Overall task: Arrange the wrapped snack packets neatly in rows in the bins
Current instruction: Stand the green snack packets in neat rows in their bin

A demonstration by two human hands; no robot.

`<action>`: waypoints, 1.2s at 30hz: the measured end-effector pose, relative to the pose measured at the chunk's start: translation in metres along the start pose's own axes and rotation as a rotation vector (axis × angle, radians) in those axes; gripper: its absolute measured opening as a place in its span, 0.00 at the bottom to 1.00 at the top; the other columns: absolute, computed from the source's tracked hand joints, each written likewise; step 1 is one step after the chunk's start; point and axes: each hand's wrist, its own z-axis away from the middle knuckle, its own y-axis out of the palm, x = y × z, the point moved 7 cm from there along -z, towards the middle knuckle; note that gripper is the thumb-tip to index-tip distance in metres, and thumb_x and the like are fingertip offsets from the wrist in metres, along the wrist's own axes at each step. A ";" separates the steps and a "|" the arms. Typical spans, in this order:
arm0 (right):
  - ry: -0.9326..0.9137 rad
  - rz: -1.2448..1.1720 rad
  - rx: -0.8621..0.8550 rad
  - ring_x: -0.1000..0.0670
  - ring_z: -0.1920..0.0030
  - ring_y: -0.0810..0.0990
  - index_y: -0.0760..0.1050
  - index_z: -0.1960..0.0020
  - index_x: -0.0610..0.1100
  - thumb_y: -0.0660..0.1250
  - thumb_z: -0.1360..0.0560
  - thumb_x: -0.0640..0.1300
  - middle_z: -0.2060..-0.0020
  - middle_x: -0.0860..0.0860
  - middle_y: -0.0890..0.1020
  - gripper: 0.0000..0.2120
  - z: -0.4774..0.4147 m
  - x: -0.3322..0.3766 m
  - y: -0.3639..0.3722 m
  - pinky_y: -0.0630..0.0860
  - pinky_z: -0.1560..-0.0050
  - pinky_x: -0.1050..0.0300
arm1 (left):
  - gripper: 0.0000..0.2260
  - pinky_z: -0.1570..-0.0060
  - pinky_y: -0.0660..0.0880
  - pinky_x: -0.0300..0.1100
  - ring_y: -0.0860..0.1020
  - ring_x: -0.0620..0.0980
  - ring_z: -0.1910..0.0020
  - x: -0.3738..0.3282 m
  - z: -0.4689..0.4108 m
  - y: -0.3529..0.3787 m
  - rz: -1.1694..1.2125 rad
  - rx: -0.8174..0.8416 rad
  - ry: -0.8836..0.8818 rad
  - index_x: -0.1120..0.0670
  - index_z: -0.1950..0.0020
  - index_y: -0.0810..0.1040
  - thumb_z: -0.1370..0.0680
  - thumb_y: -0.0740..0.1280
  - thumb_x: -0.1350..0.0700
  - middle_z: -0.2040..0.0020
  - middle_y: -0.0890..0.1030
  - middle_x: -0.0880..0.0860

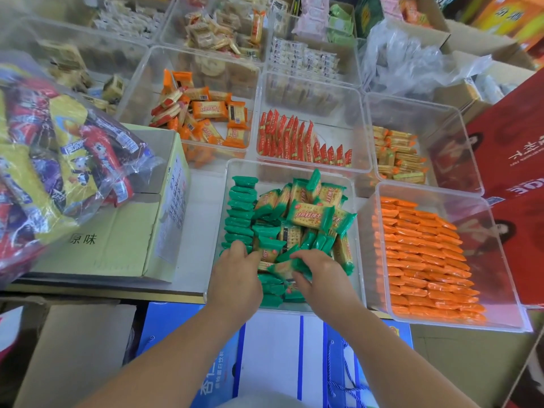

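- Head view, bottom of the frame: two bare forearms reach up from the lower edge over a blue-and-white printed carton [270, 348] into a clear plastic bin [357, 231] at lower centre.
- The left hand [235, 275] lies palm down at the near left of this bin, fingers curled onto the green packets below it; whether it grips one I cannot tell.
- The right hand [321, 275] is closed around one green-ended wrapped cracker packet [287, 267], held tilted just above the near packets, between the two hands.
- In the same bin, a neat row of green wrapped packets [240, 213] stands on edge along the left wall, while a loose heap of green-and-yellow packets [309, 213] fills the middle and right.
- Right of it, at lower right of the frame, a second clear bin [500, 254] holds orange wrapped packets [421, 254] stacked in tidy rows.
- Left of centre sits a pale yellow cardboard box [117, 240], and a clear bag of mixed red, blue and yellow snacks [59, 160] rests on it at the left edge.
- Farther up, in mid frame, three clear bins stand side by side: jumbled orange cracker packets [203, 119] on the left, upright red packets [294, 139] in rows in the centre, yellow cracker packets [397, 157] on the right.
- At the top of the frame more bins hold pale packets, blurred, beside a crumpled clear plastic sheet [412, 60] at upper right.
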 end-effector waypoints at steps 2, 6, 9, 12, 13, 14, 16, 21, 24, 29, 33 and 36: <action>-0.015 0.000 0.009 0.53 0.47 0.78 0.78 0.36 0.50 0.70 0.22 0.41 0.45 0.52 0.80 0.15 0.005 -0.003 0.000 0.76 0.46 0.60 | 0.20 0.56 0.68 0.47 0.70 0.54 0.50 -0.001 -0.007 0.003 -0.109 0.053 0.004 0.49 0.36 0.77 0.27 0.66 0.60 0.47 0.66 0.51; 0.015 -0.034 0.016 0.51 0.44 0.77 0.77 0.36 0.53 0.69 0.22 0.40 0.42 0.54 0.78 0.16 0.017 -0.014 0.003 0.77 0.45 0.57 | 0.18 0.56 0.65 0.47 0.69 0.55 0.47 -0.003 -0.021 0.003 -0.211 0.117 0.025 0.48 0.39 0.79 0.27 0.65 0.61 0.47 0.65 0.52; 0.047 -0.067 0.013 0.51 0.44 0.79 0.76 0.35 0.53 0.67 0.21 0.40 0.38 0.56 0.76 0.17 0.026 -0.024 0.007 0.77 0.45 0.58 | 0.12 0.56 0.66 0.48 0.69 0.56 0.47 -0.006 -0.023 -0.003 -0.166 0.081 0.073 0.50 0.42 0.81 0.25 0.67 0.59 0.50 0.64 0.51; 0.095 -0.089 -0.012 0.50 0.41 0.78 0.74 0.33 0.53 0.65 0.20 0.40 0.37 0.56 0.75 0.17 0.031 -0.037 0.009 0.77 0.46 0.59 | 0.09 0.52 0.71 0.48 0.72 0.54 0.50 -0.013 -0.019 -0.019 0.018 -0.052 0.163 0.52 0.51 0.83 0.29 0.75 0.53 0.49 0.73 0.51; 0.113 -0.098 -0.023 0.51 0.41 0.77 0.74 0.33 0.53 0.65 0.19 0.41 0.37 0.56 0.75 0.17 0.033 -0.041 0.010 0.76 0.47 0.60 | 0.10 0.52 0.72 0.48 0.73 0.52 0.51 -0.015 -0.016 -0.024 0.078 -0.091 0.194 0.53 0.52 0.82 0.30 0.77 0.53 0.49 0.76 0.50; 0.125 -0.103 -0.030 0.51 0.41 0.77 0.74 0.32 0.54 0.65 0.19 0.42 0.37 0.56 0.76 0.17 0.036 -0.044 0.011 0.76 0.48 0.60 | 0.10 0.53 0.72 0.46 0.75 0.50 0.52 -0.015 -0.014 -0.027 0.145 -0.102 0.209 0.52 0.52 0.81 0.30 0.77 0.53 0.51 0.78 0.48; 0.128 -0.082 -0.029 0.51 0.41 0.78 0.74 0.32 0.54 0.65 0.19 0.45 0.37 0.56 0.76 0.16 0.040 -0.047 0.015 0.76 0.50 0.58 | 0.09 0.61 0.71 0.41 0.76 0.46 0.60 -0.014 -0.011 -0.027 0.233 -0.065 0.201 0.50 0.48 0.79 0.26 0.75 0.54 0.58 0.78 0.45; 0.180 -0.014 -0.072 0.49 0.44 0.79 0.71 0.31 0.52 0.61 0.18 0.52 0.38 0.54 0.78 0.16 0.039 -0.049 0.022 0.71 0.58 0.59 | 0.12 0.53 0.75 0.43 0.81 0.52 0.51 -0.016 -0.014 -0.015 0.118 0.020 0.267 0.52 0.42 0.83 0.25 0.74 0.55 0.49 0.84 0.50; 0.209 -0.024 -0.120 0.49 0.47 0.80 0.72 0.32 0.51 0.61 0.18 0.51 0.40 0.54 0.78 0.15 0.037 -0.050 0.021 0.72 0.60 0.58 | 0.11 0.51 0.76 0.47 0.80 0.53 0.52 -0.023 -0.017 -0.009 0.056 0.029 0.281 0.52 0.44 0.85 0.26 0.75 0.55 0.52 0.84 0.50; 0.211 -0.087 -0.140 0.49 0.48 0.79 0.72 0.34 0.51 0.61 0.18 0.49 0.41 0.53 0.78 0.14 0.037 -0.054 0.022 0.75 0.58 0.56 | 0.05 0.58 0.74 0.47 0.78 0.56 0.61 -0.041 -0.025 0.000 -0.162 0.001 0.305 0.52 0.53 0.86 0.28 0.76 0.55 0.61 0.83 0.51; 0.207 -0.144 -0.184 0.53 0.51 0.78 0.73 0.35 0.50 0.62 0.18 0.49 0.42 0.54 0.78 0.13 0.037 -0.056 0.021 0.65 0.65 0.68 | 0.04 0.60 0.75 0.46 0.79 0.54 0.61 -0.036 -0.027 0.003 -0.142 0.039 0.294 0.52 0.53 0.83 0.26 0.74 0.55 0.62 0.83 0.50; 0.199 -0.162 -0.201 0.59 0.55 0.72 0.73 0.35 0.51 0.62 0.18 0.49 0.43 0.56 0.79 0.13 0.037 -0.057 0.021 0.62 0.67 0.74 | 0.10 0.54 0.78 0.48 0.82 0.54 0.53 -0.027 -0.028 0.002 -0.086 0.089 0.291 0.49 0.44 0.84 0.25 0.73 0.56 0.53 0.86 0.50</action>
